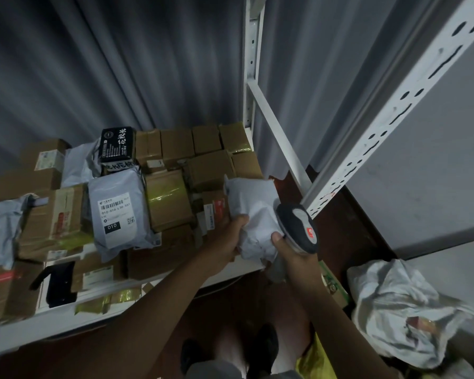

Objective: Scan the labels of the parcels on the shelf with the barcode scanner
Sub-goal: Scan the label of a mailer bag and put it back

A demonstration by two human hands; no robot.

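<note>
My left hand (231, 239) grips a grey plastic mailer (253, 212) at its left edge and holds it up over the right end of the shelf (93, 318). My right hand (290, 250) holds the barcode scanner (298, 228), dark with a grey top and a red sticker, and its thumb touches the mailer's right side. No label shows on the side of the held mailer that faces me. On the shelf lies another grey mailer (119, 214) with a white barcode label marked 010.
Brown cardboard boxes (173, 198), more grey mailers and a black box (118, 144) crowd the shelf. A white slotted shelf upright (394, 110) stands close on the right. A crumpled white bag (400, 310) lies on the dark floor at lower right. A grey curtain hangs behind.
</note>
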